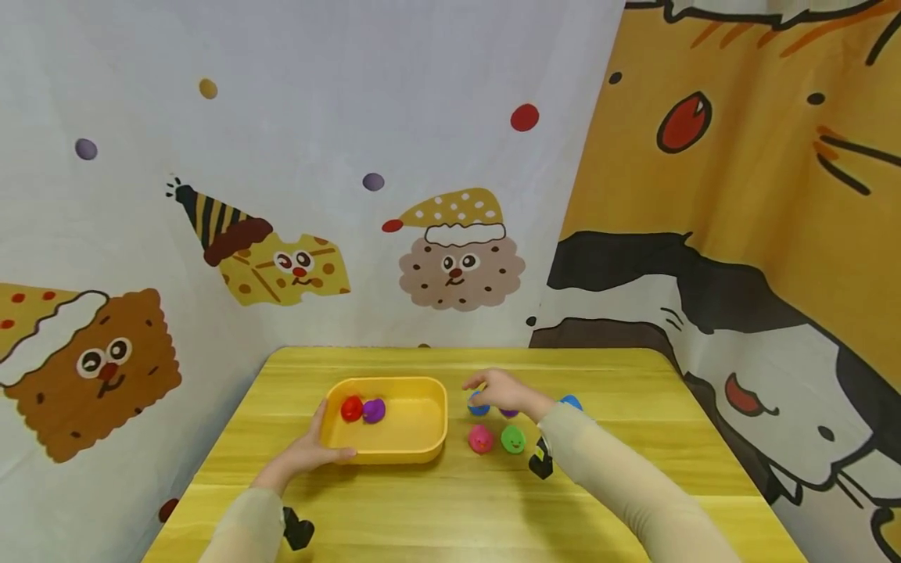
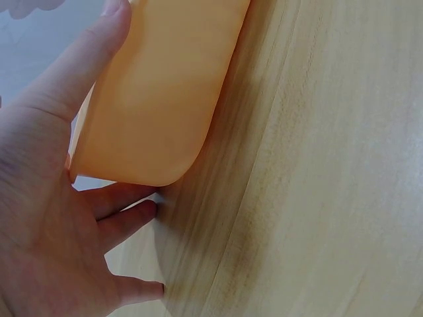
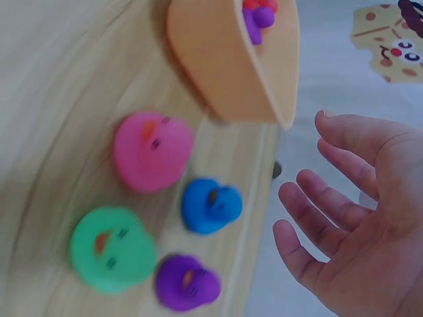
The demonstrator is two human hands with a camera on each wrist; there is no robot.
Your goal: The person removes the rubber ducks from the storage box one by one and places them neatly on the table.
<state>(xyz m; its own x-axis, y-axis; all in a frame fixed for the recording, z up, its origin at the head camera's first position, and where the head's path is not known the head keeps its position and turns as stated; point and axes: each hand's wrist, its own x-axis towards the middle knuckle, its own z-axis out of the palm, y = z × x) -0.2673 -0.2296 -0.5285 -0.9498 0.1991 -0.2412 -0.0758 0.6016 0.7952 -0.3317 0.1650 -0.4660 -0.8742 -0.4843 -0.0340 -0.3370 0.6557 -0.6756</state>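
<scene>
My left hand (image 1: 310, 447) holds the left end of a yellow plastic bin (image 1: 394, 457), its thumb along the front wall and its fingers at the end wall. Inside the bin, a red toy duck (image 1: 351, 408) and a purple toy duck (image 1: 375, 410) lie side by side. Above a small blue duck (image 3: 211, 206) hovers my right hand (image 3: 370, 198), fingers loosely bent and nothing held. Near that blue duck stand a pink duck (image 1: 481, 439), a green duck (image 1: 513, 439) and a second purple duck (image 3: 187, 282), which the right hand partly hides in the head view.
A further blue toy (image 1: 571, 402) shows behind my right forearm, partly covered. The wooden table (image 1: 422, 516) ends at a white cloth backdrop (image 1: 422, 94) with printed cartoons. Another printed cloth (image 1: 704, 195) hangs at the right.
</scene>
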